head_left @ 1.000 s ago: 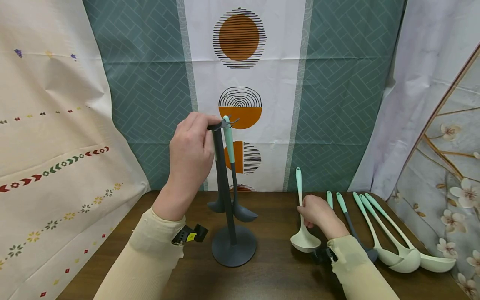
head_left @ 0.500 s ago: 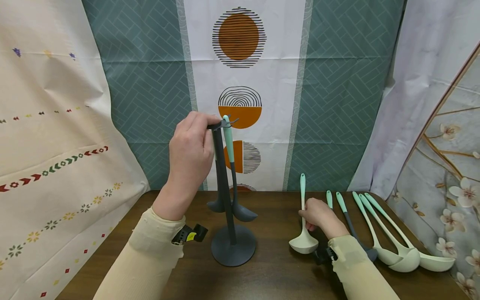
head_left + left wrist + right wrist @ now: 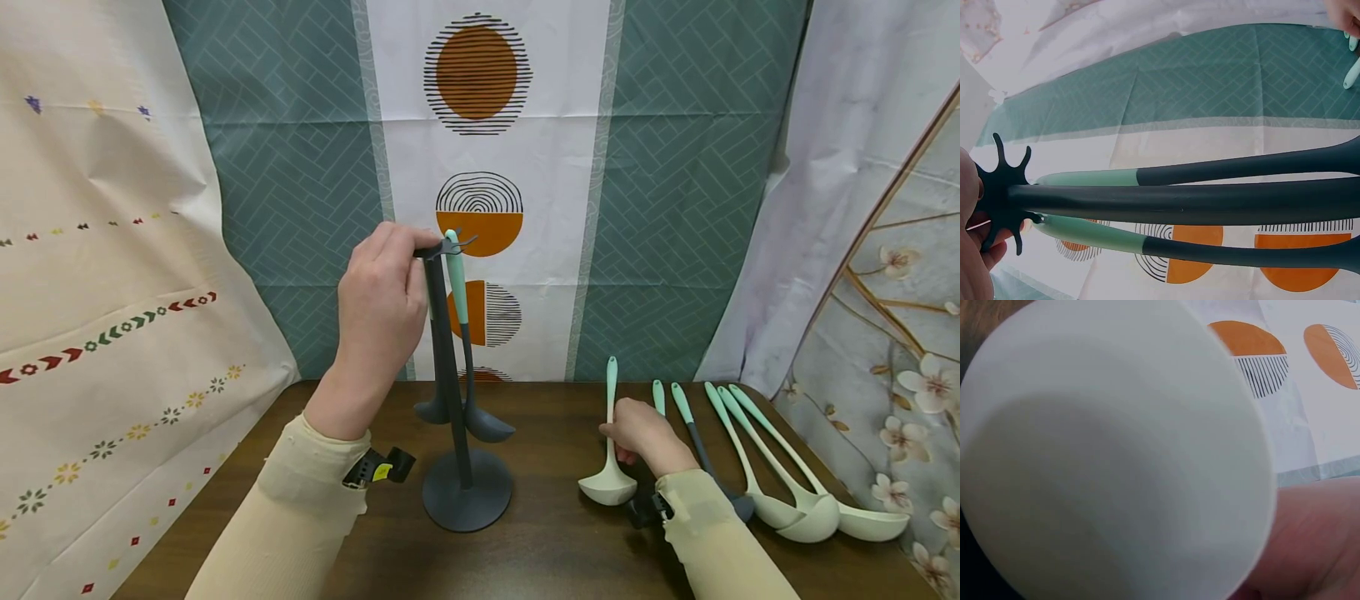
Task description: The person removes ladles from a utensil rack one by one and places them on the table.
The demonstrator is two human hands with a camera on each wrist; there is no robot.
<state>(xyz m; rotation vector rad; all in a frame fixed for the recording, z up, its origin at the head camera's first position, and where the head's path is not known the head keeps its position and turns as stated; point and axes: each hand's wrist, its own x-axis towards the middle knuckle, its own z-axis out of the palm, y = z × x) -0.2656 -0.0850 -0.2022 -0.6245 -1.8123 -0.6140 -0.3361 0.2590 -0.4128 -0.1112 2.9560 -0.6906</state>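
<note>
My left hand (image 3: 382,308) grips the hooked top of a dark grey utensil stand (image 3: 450,392). Two dark ladles with mint handles hang from its hooks, the nearer ladle (image 3: 487,426) on the right and the other (image 3: 430,412) partly behind the pole. The left wrist view shows the hook head (image 3: 1002,190) against my fingers, with a ladle handle on each side of the pole. To the right, my right hand (image 3: 642,435) pinches the shaft of a cream ladle (image 3: 608,487) with a mint handle, held nearly upright. Its pale bowl (image 3: 1116,462) fills most of the right wrist view.
Right of my right hand, several ladles lie on the brown table (image 3: 540,542): a dark ladle (image 3: 697,437) and cream ladles (image 3: 813,521) beside it. The stand's round base (image 3: 467,508) rests mid-table. A patterned curtain (image 3: 667,192) hangs behind, with cloths at both sides.
The cream ladle's handle end has dropped and tipped to the right, while its bowl has shifted slightly left. My left hand and the stand keep their place.
</note>
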